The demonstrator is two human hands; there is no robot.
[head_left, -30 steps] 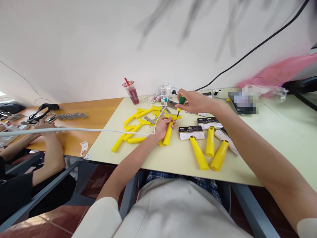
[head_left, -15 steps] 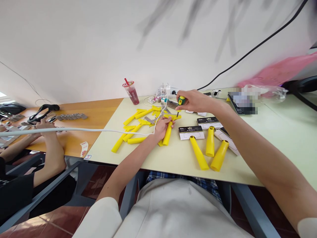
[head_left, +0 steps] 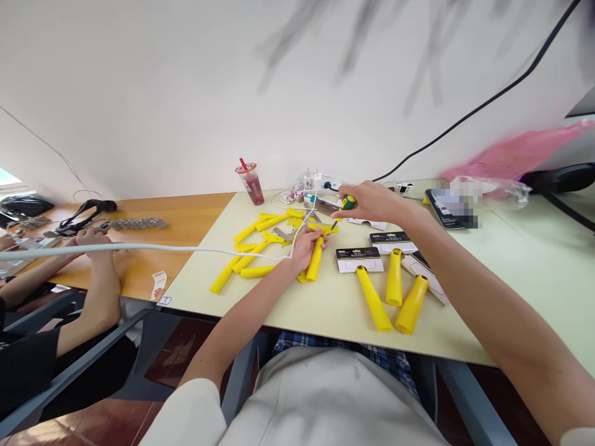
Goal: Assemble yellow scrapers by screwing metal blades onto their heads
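Observation:
My left hand [head_left: 304,246] is closed around a yellow T-shaped scraper [head_left: 315,260], its handle pointing toward me. In my right hand [head_left: 365,201] is a screwdriver [head_left: 348,202] with a green and yellow grip. Its shaft slants down and left, and the tip is at the scraper's head; whether it sits in a screw is too small to tell. Left of my left hand lies a loose pile of similar yellow scrapers [head_left: 253,254], with grey metal pieces among them. To the right are several yellow tapered sleeves [head_left: 374,300] and cards with black headers [head_left: 359,260].
A drink cup with a red straw [head_left: 251,184] stands near the wall. White cable [head_left: 204,249] crosses above my left wrist. A power strip [head_left: 318,181] and a phone [head_left: 446,209] lie at the back. At the left, another person's arms [head_left: 100,272] rest at a wooden table [head_left: 186,217].
The screwdriver has gone from nearly upright to leaning, its grip now farther right with my right hand. My left hand still holds the scraper. The whole view has shifted slightly.

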